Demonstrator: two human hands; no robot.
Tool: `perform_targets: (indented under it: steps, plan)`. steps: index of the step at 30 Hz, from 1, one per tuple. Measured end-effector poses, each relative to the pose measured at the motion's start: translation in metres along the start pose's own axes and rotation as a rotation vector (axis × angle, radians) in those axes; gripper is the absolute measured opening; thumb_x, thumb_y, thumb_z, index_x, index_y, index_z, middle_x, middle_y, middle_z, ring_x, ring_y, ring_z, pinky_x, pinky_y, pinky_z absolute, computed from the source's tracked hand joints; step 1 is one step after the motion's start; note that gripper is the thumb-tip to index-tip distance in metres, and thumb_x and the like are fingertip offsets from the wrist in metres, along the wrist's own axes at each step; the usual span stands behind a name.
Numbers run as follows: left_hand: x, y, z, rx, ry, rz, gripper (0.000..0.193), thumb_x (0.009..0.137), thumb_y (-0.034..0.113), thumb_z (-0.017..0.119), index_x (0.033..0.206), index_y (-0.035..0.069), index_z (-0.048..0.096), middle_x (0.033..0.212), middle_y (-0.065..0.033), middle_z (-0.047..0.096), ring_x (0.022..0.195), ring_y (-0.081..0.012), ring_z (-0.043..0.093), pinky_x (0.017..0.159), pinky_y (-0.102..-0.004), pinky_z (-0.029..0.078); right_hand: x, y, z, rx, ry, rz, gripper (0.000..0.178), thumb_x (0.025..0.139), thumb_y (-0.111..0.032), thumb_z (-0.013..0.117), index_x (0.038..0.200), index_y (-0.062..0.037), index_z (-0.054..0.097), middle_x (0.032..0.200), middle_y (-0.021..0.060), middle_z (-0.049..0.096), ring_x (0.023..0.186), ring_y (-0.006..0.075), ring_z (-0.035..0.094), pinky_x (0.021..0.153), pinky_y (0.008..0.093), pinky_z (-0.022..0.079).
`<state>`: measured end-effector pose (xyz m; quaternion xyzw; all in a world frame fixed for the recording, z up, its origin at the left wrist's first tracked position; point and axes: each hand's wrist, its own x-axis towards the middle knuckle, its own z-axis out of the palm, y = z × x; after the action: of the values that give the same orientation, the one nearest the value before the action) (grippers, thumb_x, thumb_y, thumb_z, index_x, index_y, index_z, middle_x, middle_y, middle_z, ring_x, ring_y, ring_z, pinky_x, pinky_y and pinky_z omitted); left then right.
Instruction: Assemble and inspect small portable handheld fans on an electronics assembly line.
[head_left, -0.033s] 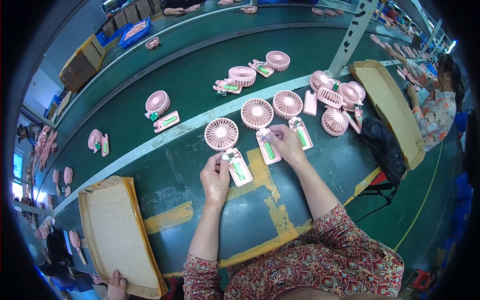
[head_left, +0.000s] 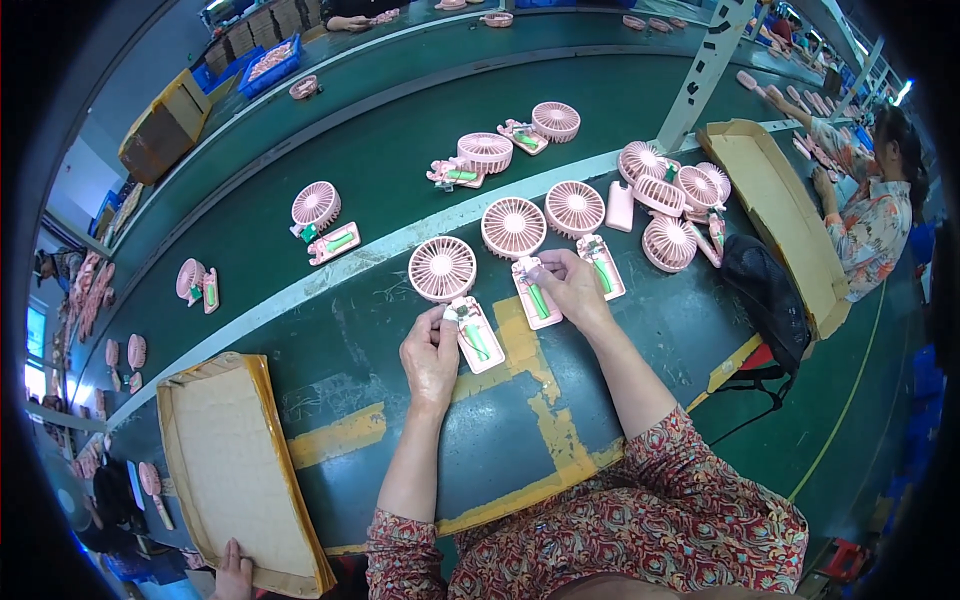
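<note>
Three pink handheld fans lie side by side on the dark bench, their handles laid open around green batteries. The left fan [head_left: 443,268] has its handle half [head_left: 481,338] pointing at me. My left hand [head_left: 430,360] is closed at this handle's upper left edge, thumb and fingers pinching near the small circuit board. Over the middle fan [head_left: 514,227], my right hand [head_left: 575,288] is closed on the top of its open handle [head_left: 540,306]; the fingertips hide part of the wiring. Just right of that hand lies the third fan [head_left: 575,208], its handle [head_left: 602,268] partly covered by my hand.
A pile of fans [head_left: 668,243] and a loose pink handle cover [head_left: 620,206] lie at the right, near a black bag [head_left: 765,290] and a cardboard tray [head_left: 775,210]. Another cardboard tray [head_left: 225,470] stands left, touched by another person's hand [head_left: 234,572]. Beyond a pale rail, more fans [head_left: 316,205] rest on the green belt.
</note>
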<state>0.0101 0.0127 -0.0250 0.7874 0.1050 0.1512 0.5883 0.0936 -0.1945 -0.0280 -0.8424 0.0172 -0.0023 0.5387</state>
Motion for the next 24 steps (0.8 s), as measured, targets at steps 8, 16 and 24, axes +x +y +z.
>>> perform_targets:
  steps: [8,16,24]
  plan:
    - [0.0,-0.001,-0.001,0.011,0.011,0.01,0.02,0.085,0.009,0.059,0.1,-0.003,0.062,0.075,-0.0071,0.064,0.061,-0.0094,0.056,0.061,-0.0256,0.048,-0.001,-0.004,-0.006,0.075,-0.033,0.034,0.038,0.082,-0.026,0.065,0.107,0.0017,0.059,0.09,0.0134,0.066,0.083,0.0203,0.063,0.077,0.0317,0.049]
    - [-0.004,0.006,-0.001,0.06,0.065,0.095,0.023,0.082,0.006,0.061,0.103,-0.003,0.061,0.085,-0.01,0.062,0.066,-0.0127,0.058,0.061,-0.0269,0.049,-0.013,-0.036,-0.015,-0.157,-0.127,0.043,0.042,0.083,-0.021,0.062,0.117,0.0033,0.053,0.102,0.0151,0.063,0.09,0.0206,0.062,0.081,0.0327,0.049]
    - [-0.03,0.029,0.011,0.686,-0.106,0.459,0.086,0.063,0.027,0.078,0.131,-0.003,0.033,0.135,-0.0222,0.034,0.126,-0.0376,0.032,0.105,-0.045,0.026,-0.016,-0.034,-0.019,-0.204,-0.164,-0.022,0.044,0.08,-0.016,0.063,0.118,0.0016,0.053,0.099,0.0122,0.064,0.086,0.0181,0.061,0.078,0.0305,0.049]
